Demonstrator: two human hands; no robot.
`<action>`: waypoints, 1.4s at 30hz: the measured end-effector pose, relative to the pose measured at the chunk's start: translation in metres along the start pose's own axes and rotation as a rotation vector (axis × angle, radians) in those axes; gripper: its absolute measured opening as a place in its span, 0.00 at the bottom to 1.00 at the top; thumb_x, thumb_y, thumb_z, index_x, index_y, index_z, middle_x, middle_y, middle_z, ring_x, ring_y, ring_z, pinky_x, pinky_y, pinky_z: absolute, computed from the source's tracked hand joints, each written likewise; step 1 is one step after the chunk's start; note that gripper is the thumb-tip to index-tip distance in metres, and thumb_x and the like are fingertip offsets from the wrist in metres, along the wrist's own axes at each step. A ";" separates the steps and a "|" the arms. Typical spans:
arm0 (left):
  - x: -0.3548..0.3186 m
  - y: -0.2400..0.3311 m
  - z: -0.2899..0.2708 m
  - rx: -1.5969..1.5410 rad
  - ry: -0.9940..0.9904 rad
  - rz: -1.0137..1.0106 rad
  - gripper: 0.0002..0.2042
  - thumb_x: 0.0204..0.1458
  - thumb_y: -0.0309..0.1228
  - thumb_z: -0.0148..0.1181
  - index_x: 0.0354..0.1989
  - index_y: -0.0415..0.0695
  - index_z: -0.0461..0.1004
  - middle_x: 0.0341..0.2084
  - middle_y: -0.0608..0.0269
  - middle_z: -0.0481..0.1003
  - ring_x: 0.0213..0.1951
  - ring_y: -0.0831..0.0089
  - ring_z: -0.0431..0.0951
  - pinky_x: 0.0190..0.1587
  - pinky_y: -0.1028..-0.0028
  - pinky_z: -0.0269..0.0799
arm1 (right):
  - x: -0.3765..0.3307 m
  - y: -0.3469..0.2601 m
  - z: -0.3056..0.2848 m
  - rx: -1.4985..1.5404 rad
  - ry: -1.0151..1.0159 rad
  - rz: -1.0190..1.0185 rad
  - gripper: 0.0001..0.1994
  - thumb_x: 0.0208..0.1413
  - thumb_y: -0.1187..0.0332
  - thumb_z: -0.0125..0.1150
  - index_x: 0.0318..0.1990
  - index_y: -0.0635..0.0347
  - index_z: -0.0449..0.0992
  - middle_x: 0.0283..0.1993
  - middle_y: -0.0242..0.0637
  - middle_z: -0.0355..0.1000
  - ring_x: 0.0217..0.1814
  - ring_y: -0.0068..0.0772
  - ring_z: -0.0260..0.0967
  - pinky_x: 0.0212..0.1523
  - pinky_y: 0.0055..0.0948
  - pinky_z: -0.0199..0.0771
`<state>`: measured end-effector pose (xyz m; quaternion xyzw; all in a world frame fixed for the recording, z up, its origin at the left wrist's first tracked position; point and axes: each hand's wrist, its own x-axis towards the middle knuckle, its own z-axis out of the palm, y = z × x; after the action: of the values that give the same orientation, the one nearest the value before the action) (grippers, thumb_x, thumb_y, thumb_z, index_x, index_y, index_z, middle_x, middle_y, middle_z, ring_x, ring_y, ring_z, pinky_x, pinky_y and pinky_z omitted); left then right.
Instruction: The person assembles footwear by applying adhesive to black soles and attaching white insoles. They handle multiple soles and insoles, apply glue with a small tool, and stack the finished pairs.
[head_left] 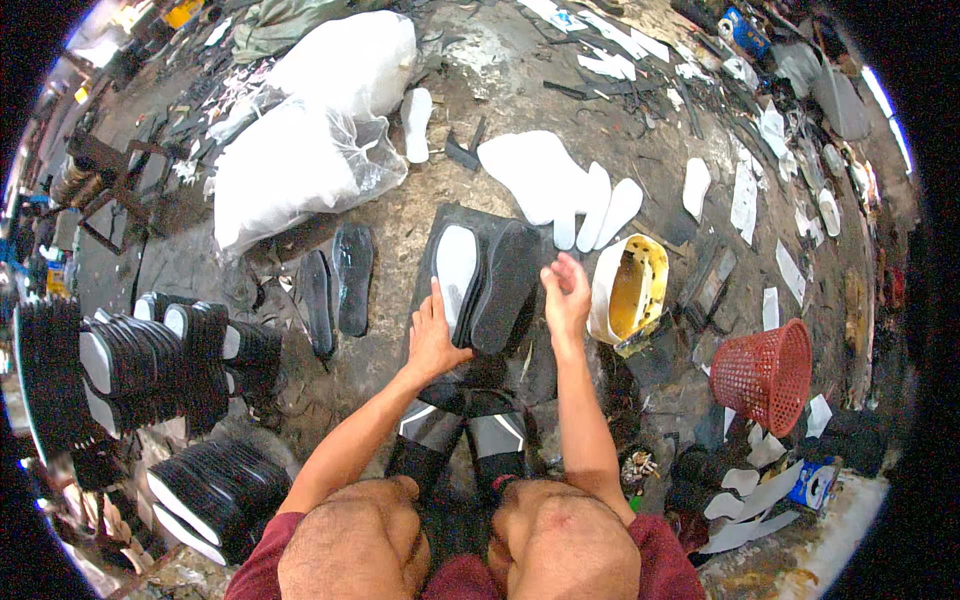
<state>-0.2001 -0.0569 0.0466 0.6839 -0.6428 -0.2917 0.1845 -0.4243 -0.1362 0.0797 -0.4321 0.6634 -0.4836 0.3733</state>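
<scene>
Knees bare below me; left hand [432, 340] lies flat, fingers released, touching the white-faced sole [457, 268] at 12 o'clock, long axis away. Right hand [566, 292] loosely curled, empty, beside the black sole [505, 288].

Off to my right a red plastic mesh basket [768, 372] stands on the stained concrete floor [400, 215], with a yellow-lined white tub [628, 290] nearer in. Ahead lie white foam sole cutouts [560, 185], and beyond them to the left two bulging clear plastic sacks of white material [305, 125]. Stacked rows of black shoe soles [150, 360] fill my left side. White offcut scraps [750, 490] litter the right.
</scene>
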 end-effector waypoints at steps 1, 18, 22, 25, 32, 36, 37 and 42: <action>-0.003 0.003 0.001 0.021 0.054 0.016 0.68 0.29 0.32 0.79 0.76 0.39 0.29 0.61 0.38 0.63 0.57 0.38 0.65 0.61 0.49 0.65 | 0.016 0.004 -0.001 -0.080 0.021 -0.043 0.21 0.56 0.70 0.67 0.58 0.62 0.74 0.51 0.41 0.78 0.51 0.32 0.74 0.54 0.33 0.74; -0.014 -0.108 -0.071 0.235 0.484 -0.243 0.55 0.37 0.45 0.79 0.71 0.34 0.53 0.56 0.41 0.71 0.55 0.45 0.69 0.61 0.55 0.64 | 0.099 0.020 0.012 -0.304 0.040 -0.151 0.22 0.50 0.70 0.67 0.53 0.64 0.72 0.42 0.44 0.78 0.44 0.43 0.77 0.46 0.37 0.75; -0.013 -0.106 -0.086 0.184 0.247 -0.490 0.57 0.37 0.38 0.77 0.73 0.35 0.44 0.58 0.40 0.68 0.57 0.45 0.68 0.62 0.55 0.64 | 0.062 0.002 0.004 -0.060 0.049 -0.234 0.20 0.52 0.74 0.65 0.52 0.70 0.69 0.48 0.49 0.76 0.50 0.39 0.76 0.52 0.35 0.74; -0.014 -0.089 -0.087 -0.366 0.264 -0.507 0.53 0.34 0.30 0.74 0.73 0.38 0.52 0.65 0.43 0.64 0.67 0.55 0.64 0.69 0.65 0.58 | 0.038 -0.013 -0.003 0.122 -0.003 -0.136 0.19 0.54 0.76 0.63 0.53 0.70 0.68 0.50 0.47 0.74 0.52 0.35 0.74 0.53 0.33 0.74; -0.042 -0.040 -0.047 -0.491 -0.072 -0.121 0.58 0.35 0.34 0.80 0.75 0.37 0.45 0.68 0.41 0.61 0.68 0.59 0.63 0.69 0.65 0.58 | 0.004 -0.030 0.009 0.371 -0.117 0.003 0.08 0.57 0.76 0.58 0.44 0.63 0.75 0.41 0.30 0.75 0.42 0.23 0.71 0.46 0.26 0.72; -0.049 -0.030 -0.049 -0.596 -0.114 -0.095 0.63 0.37 0.42 0.82 0.76 0.37 0.38 0.68 0.39 0.60 0.67 0.56 0.64 0.68 0.63 0.61 | -0.018 -0.033 0.027 0.349 -0.345 0.125 0.14 0.53 0.80 0.62 0.48 0.64 0.76 0.43 0.35 0.79 0.43 0.25 0.76 0.46 0.28 0.77; -0.050 -0.027 -0.052 -0.616 -0.113 -0.090 0.64 0.38 0.43 0.82 0.76 0.37 0.37 0.67 0.39 0.61 0.66 0.55 0.65 0.67 0.62 0.62 | -0.024 -0.035 0.032 0.351 -0.402 0.173 0.15 0.52 0.82 0.62 0.49 0.65 0.76 0.43 0.36 0.79 0.43 0.26 0.77 0.45 0.28 0.78; -0.053 -0.015 -0.059 -1.114 -0.245 -0.449 0.45 0.57 0.45 0.66 0.76 0.46 0.44 0.64 0.49 0.67 0.61 0.62 0.71 0.60 0.58 0.69 | -0.051 -0.040 0.051 0.244 -0.635 0.182 0.19 0.50 0.79 0.70 0.50 0.65 0.74 0.40 0.40 0.82 0.40 0.27 0.80 0.42 0.27 0.79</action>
<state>-0.1512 -0.0107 0.0908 0.5651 -0.2504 -0.6920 0.3730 -0.3510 -0.1108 0.1089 -0.4523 0.4874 -0.3653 0.6514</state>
